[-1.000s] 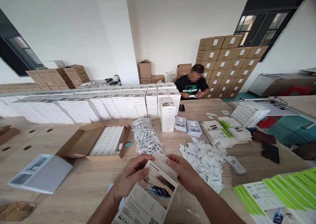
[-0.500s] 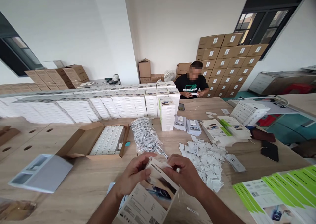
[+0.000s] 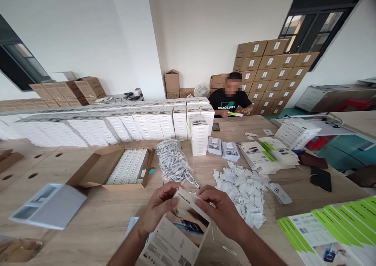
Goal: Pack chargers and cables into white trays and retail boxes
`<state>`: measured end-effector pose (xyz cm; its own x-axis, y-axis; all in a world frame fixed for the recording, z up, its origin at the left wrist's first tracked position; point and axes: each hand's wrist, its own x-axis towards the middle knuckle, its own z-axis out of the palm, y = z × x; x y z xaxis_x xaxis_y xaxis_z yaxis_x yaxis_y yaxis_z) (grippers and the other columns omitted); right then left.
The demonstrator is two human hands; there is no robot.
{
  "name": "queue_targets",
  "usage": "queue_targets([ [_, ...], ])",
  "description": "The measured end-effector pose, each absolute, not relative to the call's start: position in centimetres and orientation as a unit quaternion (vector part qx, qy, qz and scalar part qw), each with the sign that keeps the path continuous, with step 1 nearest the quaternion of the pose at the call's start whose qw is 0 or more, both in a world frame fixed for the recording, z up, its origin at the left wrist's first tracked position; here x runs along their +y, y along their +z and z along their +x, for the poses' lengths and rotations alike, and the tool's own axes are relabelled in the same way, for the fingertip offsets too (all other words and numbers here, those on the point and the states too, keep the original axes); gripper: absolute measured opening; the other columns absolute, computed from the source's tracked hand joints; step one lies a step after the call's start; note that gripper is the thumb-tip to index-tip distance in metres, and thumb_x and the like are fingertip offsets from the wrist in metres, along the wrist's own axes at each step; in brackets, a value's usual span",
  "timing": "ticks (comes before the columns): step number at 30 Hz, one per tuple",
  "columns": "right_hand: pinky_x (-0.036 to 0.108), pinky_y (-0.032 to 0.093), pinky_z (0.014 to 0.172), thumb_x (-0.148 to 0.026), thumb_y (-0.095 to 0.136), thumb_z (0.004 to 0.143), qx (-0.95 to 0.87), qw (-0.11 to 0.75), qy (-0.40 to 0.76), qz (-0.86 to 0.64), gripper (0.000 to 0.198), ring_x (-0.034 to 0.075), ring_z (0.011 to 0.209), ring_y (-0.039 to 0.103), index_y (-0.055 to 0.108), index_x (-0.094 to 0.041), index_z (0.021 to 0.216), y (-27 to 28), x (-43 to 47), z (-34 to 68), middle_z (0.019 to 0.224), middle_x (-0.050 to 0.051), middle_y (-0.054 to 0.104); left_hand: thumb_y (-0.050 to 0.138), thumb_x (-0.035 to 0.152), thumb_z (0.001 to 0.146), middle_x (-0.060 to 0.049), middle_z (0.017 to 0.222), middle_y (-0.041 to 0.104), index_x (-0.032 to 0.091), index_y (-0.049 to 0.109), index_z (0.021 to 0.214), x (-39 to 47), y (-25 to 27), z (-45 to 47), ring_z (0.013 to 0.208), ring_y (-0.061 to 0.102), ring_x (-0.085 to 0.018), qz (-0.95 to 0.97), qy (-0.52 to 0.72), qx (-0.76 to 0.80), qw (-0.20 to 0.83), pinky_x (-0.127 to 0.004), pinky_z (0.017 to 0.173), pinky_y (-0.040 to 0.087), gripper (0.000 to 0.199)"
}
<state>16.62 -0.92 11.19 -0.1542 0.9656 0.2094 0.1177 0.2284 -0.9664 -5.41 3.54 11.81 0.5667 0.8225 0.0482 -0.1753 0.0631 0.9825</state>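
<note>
A white printed product box [image 3: 179, 230] lies tilted between my hands, its picture and label side facing up. My left hand [image 3: 161, 205] grips its upper left edge, thumb on the front face. Around the upper right edge, my right hand [image 3: 216, 205] has its fingers bent against the cardboard. The far end of the box and the fingertips behind it are partly hidden. Just beyond the hands lies a clear bag of grey cables [image 3: 173, 160], one cable loop sticking out. To the right spreads a heap of small white card pieces [image 3: 245, 191].
An open brown carton [image 3: 96, 166] of white parts and white trays [image 3: 48, 205] are at left. Rows of stacked white boxes [image 3: 141, 125] stand behind. Green-and-white flat boxes [image 3: 329, 227] lie at right. Across the table, a person [image 3: 230, 97] handles a green-and-white piece.
The top flap of my box has gone from raised to folded down, with my right fingers now along that edge. The person opposite now holds a green-and-white piece.
</note>
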Motion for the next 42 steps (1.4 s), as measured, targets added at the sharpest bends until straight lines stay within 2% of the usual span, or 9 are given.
queue_targets([
  [6, 0.026, 0.044, 0.061, -0.034, 0.067, 0.082, -0.562, 0.503, 0.444, -0.485, 0.021, 0.016, 0.072, 0.056, 0.064, -0.020, 0.066, 10.1, -0.7, 16.6, 0.079, 0.003, 0.061, 0.060, 0.030, 0.086, -0.006, 0.103, 0.061, 0.024, 0.053, 0.126, 3.4, 12.3, -4.7, 0.093, 0.054, -0.021, 0.616, 0.336, 0.250, 0.667, -0.033, 0.082, 0.042, 0.041],
  [11, 0.025, 0.041, 0.059, -0.029, 0.064, 0.083, -0.611, 0.489, 0.420, -0.459, 0.021, 0.015, 0.071, 0.055, 0.065, -0.020, 0.065, 10.5, -0.8, 16.9, 0.078, 0.003, 0.058, 0.061, 0.029, 0.086, -0.004, 0.093, 0.059, 0.022, 0.058, 0.115, 3.7, 12.9, -4.6, 0.081, 0.052, -0.017, 0.619, 0.329, 0.260, 0.664, -0.028, 0.073, 0.040, 0.030],
  [16, 0.026, 0.042, 0.060, -0.034, 0.065, 0.084, -0.634, 0.486, 0.420, -0.431, 0.021, 0.015, 0.071, 0.054, 0.067, -0.021, 0.067, 10.9, -1.3, 17.3, 0.077, 0.003, 0.058, 0.064, 0.031, 0.083, -0.002, 0.088, 0.058, 0.022, 0.059, 0.111, 3.7, 12.5, -4.7, 0.073, 0.049, -0.014, 0.585, 0.321, 0.264, 0.697, -0.025, 0.065, 0.038, 0.030],
  [21, 0.029, 0.048, 0.074, -0.041, 0.064, 0.085, -0.600, 0.496, 0.449, -0.438, 0.023, 0.018, 0.081, 0.059, 0.075, -0.023, 0.076, 10.7, -1.5, 17.2, 0.086, 0.004, 0.062, 0.063, 0.030, 0.084, -0.001, 0.086, 0.058, 0.022, 0.060, 0.106, 3.8, 11.8, -5.0, 0.071, 0.050, -0.012, 0.570, 0.335, 0.277, 0.698, -0.024, 0.064, 0.039, 0.023],
  [25, 0.036, 0.050, 0.084, -0.047, 0.054, 0.091, -0.511, 0.486, 0.569, -0.423, 0.031, 0.023, 0.096, 0.062, 0.070, -0.031, 0.111, 9.2, -2.3, 16.3, 0.102, 0.005, 0.069, 0.062, 0.030, 0.085, 0.000, 0.088, 0.057, 0.023, 0.059, 0.104, 4.2, 11.2, -5.0, 0.071, 0.051, -0.012, 0.542, 0.391, 0.302, 0.680, -0.023, 0.064, 0.039, 0.020],
  [27, 0.040, 0.048, 0.093, -0.047, 0.052, 0.092, -0.494, 0.503, 0.575, -0.415, 0.035, 0.024, 0.107, 0.060, 0.065, -0.033, 0.121, 8.1, -2.9, 15.5, 0.113, 0.004, 0.067, 0.062, 0.031, 0.084, 0.000, 0.087, 0.057, 0.023, 0.059, 0.102, 4.3, 10.8, -4.9, 0.069, 0.050, -0.011, 0.537, 0.411, 0.308, 0.670, -0.023, 0.062, 0.039, 0.020],
  [30, 0.040, 0.038, 0.106, -0.046, 0.052, 0.092, -0.507, 0.545, 0.525, -0.412, 0.034, 0.024, 0.120, 0.053, 0.064, -0.033, 0.122, 7.1, -3.6, 14.8, 0.128, 0.003, 0.060, 0.062, 0.031, 0.085, 0.000, 0.087, 0.057, 0.022, 0.059, 0.103, 4.2, 10.4, -4.9, 0.070, 0.050, -0.011, 0.555, 0.408, 0.313, 0.654, -0.022, 0.063, 0.040, 0.020],
  [37, 0.038, 0.046, 0.095, -0.049, 0.060, 0.087, -0.492, 0.522, 0.556, -0.420, 0.039, 0.026, 0.108, 0.061, 0.066, -0.029, 0.119, 8.0, -2.4, 15.8, 0.115, 0.004, 0.069, 0.060, 0.032, 0.087, -0.003, 0.099, 0.057, 0.025, 0.054, 0.116, 3.9, 10.5, -6.2, 0.082, 0.052, -0.015, 0.654, 0.351, 0.324, 0.587, -0.025, 0.070, 0.044, 0.030],
  [42, 0.038, 0.049, 0.084, -0.055, 0.054, 0.088, -0.485, 0.470, 0.629, -0.384, 0.044, 0.025, 0.091, 0.065, 0.071, -0.023, 0.111, 8.0, -1.2, 14.7, 0.095, 0.005, 0.073, 0.057, 0.036, 0.089, -0.003, 0.102, 0.059, 0.026, 0.057, 0.114, 3.4, 10.5, -7.2, 0.089, 0.056, -0.017, 0.638, 0.349, 0.378, 0.574, -0.027, 0.077, 0.047, 0.028],
])
